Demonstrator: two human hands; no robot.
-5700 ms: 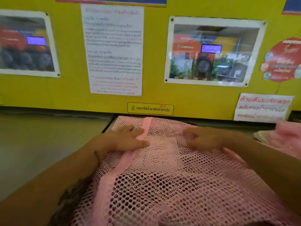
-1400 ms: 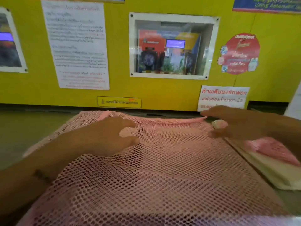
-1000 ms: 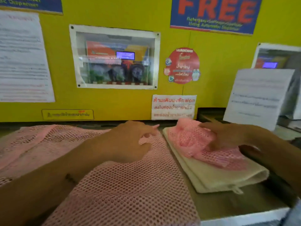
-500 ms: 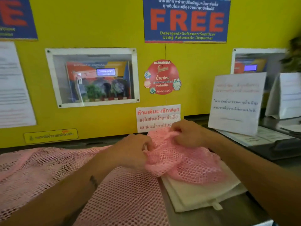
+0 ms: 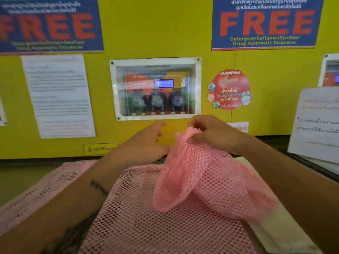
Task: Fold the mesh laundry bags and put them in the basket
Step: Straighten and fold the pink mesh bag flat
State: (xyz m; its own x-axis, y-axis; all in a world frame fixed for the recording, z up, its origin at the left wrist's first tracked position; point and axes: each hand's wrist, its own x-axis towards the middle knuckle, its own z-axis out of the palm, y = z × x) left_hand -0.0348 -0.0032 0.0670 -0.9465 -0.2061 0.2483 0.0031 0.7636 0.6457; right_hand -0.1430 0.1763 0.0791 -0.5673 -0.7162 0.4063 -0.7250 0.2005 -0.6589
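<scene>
Centre right of the frame: right hand (image 5: 213, 135) raised above the desk, fingers (image 5: 194, 123) pinched shut on the top edge of a pink mesh laundry bag (image 5: 201, 182). Bag hangs from that grip in loose folds, its lower part draped down toward the bottom right.

Just left of it, left hand (image 5: 146, 143) held beside the lifted bag, fingers spread and relaxed, nothing gripped; whether the palm brushes the mesh cannot be told.

Lower half of the frame: a second pink mesh bag (image 5: 128, 217) lies spread flat on the desk (image 5: 16, 178), running under the left forearm and out to the lower left edge. The lifted bag overlaps its right part.

Lower right: a folded cream-white cloth item (image 5: 278, 233) sits under the hanging bag's trailing end, only its right and near edges showing.

Background: yellow wall panel (image 5: 156, 33) with two blue "FREE" posters (image 5: 266, 24) at upper left and upper right, a white printed notice (image 5: 58, 96) at middle left, a glazed window (image 5: 156, 88) onto dispenser pumps at centre, and a round red sticker (image 5: 230, 88) to its right. No basket seen in this view.
</scene>
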